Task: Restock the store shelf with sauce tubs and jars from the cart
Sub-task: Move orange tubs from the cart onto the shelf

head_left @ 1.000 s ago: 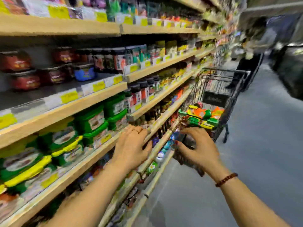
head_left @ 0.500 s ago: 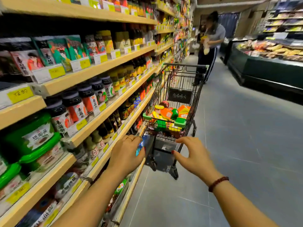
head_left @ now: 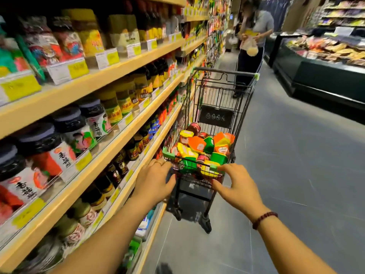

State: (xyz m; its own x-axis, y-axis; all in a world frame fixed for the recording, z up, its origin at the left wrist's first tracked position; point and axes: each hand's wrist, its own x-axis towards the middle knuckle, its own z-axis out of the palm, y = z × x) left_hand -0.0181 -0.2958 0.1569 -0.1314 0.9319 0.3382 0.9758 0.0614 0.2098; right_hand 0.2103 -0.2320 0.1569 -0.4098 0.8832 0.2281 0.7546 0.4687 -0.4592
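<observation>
Supermarket aisle, grey floor. Sauce tubs and jars (head_left: 199,147) heaped in cart (head_left: 223,72), not yet shelved. Left hand (head_left: 154,180) and right hand (head_left: 237,188) at cart's near rim, fingers spread, holding nothing; probably to reposition it. Contact unclear. Shelf (head_left: 122,70) just left of cart.

1. Wooden shelf (head_left: 122,63): tiers carry dark-lidded jars (head_left: 39,155) and yellow-labelled jars (head_left: 124,101); price tags (head_left: 78,69) along the edges.
2. Cart (head_left: 245,107) stands on grey floor (head_left: 296,175), just beside the shelf; holds orange, green and yellow tubs (head_left: 197,144).
</observation>
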